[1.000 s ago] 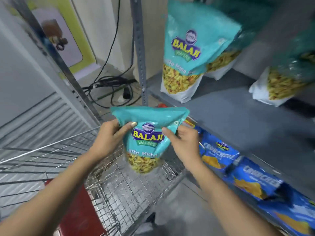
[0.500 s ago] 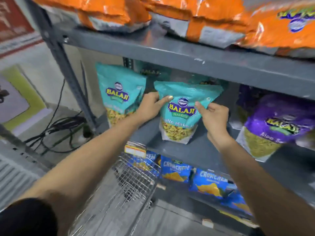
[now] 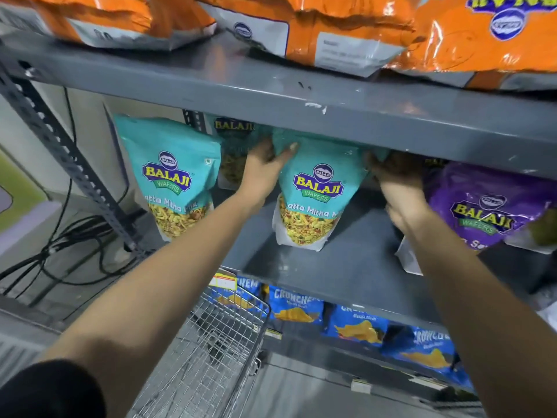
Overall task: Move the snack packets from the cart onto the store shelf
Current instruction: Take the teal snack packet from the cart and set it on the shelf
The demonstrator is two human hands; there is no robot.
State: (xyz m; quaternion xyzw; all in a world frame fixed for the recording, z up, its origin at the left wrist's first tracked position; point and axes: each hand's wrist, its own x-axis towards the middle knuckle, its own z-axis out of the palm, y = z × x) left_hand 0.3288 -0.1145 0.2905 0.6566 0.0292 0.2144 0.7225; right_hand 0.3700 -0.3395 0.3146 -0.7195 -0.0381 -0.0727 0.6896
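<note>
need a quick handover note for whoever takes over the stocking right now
Left hand: grip on the top left corner of the teal packet.
Right hand: at the packet's top right edge, partly under the upper shelf lip; grip there is unclear.
The packet stands upright on the middle shelf, between another teal packet and a purple packet.
Done: this packet is on the shelf.
Left: let go, then check the cart; only part of its basket shows, with no packets visible.

Both arms extended forward and upward, forearms bare, a dark sleeve at the left upper arm. Left hand (image 3: 265, 170) closed on the top left corner of an item, thumb across its front. Right hand (image 3: 398, 182) gripping the opposite corner, fingertips hidden.
</note>
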